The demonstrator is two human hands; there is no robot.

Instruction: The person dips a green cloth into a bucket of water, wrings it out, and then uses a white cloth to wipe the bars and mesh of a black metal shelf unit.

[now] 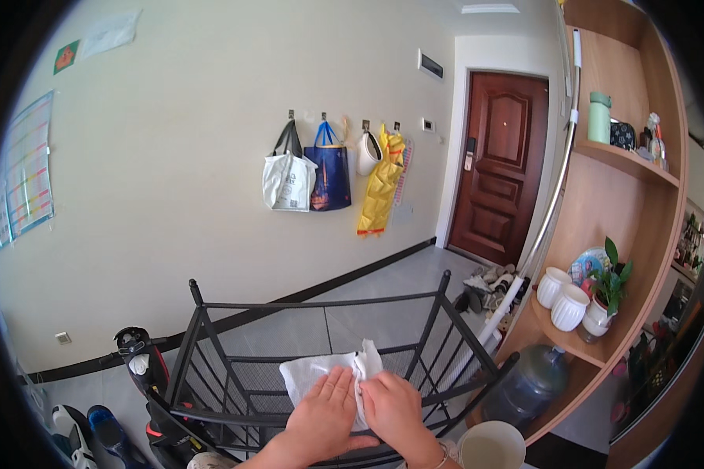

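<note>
A white cloth [309,370] lies on the mesh top shelf of a black metal rack [211,305] in front of me. My left hand [326,412] rests flat on the cloth with fingers spread. Beside it, my right hand [393,408] pinches a bunched-up corner of the cloth [368,359] that sticks up. Both forearms enter from the lower edge.
A wooden shelf unit [626,203] at right holds white pots [569,305], a small plant [608,291] and a green bottle [599,117]. A water jug [528,384] and a white bucket [490,447] stand below. Bags [328,176] and a yellow raincoat [380,187] hang on the wall. Shoes [485,289] lie near the brown door [501,164]. A scooter [141,359] stands at left.
</note>
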